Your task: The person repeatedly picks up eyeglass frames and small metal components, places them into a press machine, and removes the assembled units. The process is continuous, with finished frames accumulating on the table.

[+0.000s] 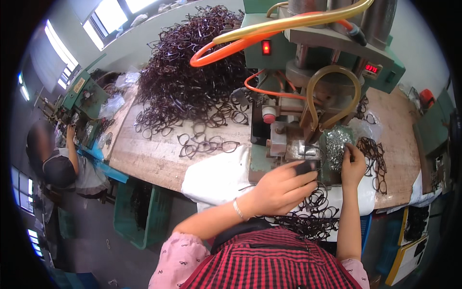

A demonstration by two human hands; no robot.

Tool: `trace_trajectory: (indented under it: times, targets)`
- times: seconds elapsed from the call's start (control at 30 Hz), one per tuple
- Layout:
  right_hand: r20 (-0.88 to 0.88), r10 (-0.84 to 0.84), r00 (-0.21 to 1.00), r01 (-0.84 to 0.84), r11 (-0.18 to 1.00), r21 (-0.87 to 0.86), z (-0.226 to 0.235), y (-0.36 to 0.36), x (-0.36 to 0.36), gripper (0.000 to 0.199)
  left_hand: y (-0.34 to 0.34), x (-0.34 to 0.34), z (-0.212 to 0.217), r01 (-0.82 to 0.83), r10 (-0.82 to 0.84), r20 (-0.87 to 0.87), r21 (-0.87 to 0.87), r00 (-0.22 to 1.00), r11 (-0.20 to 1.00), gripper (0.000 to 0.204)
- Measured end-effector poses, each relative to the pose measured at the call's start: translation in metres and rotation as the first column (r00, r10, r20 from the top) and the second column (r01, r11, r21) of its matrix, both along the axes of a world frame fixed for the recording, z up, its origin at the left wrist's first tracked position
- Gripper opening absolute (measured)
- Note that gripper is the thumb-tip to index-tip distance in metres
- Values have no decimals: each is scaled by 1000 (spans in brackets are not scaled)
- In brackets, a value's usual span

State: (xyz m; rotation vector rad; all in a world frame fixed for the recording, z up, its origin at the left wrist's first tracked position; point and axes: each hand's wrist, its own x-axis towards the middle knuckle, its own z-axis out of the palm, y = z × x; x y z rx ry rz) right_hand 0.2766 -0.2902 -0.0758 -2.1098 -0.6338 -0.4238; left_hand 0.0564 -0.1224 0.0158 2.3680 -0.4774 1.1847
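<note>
My left hand, with a black covering on a fingertip, is closed on a dark eyeglass frame at the metal work block of a green press. Part of the frame is hidden behind the fingers. To the right, my right hand reaches its fingertips into a tray of small shiny metal pieces. Its thumb and fingers are pinched together; whatever lies between them is too small to make out. More dark eyeglass frames lie in a heap in front of me, below my hands.
A tall pile of dark frames stands at the back left, with loose frames nearer. Other frames lie right of the tray. Hoses loop over the press. A green crate stands on the floor; a co-worker sits far left.
</note>
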Motion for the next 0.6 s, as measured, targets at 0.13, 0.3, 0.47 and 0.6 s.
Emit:
trace_trajectory:
  times: [0.13, 0.3, 0.47, 0.6]
  targets:
    - [-102, 51, 993, -38, 991, 126, -14, -6, -6, 17, 22, -58, -20, -597, 591, 89, 181, 801, 782, 15]
    - [-31, 104, 994, -103, 994, 39, 11, -1, -15, 13, 125, -85, -6, -792, 784, -130, -16, 607, 610, 12]
    - [-44, 139, 989, -140, 990, -19, 17, 17, -26, 12, 202, -102, -98, -730, 796, -517, 404, 314, 551, 12]
    - [-98, 53, 994, -51, 998, 24, 15, -15, -33, 11, 197, -102, -128, -835, 793, -406, 116, 454, 537, 15]
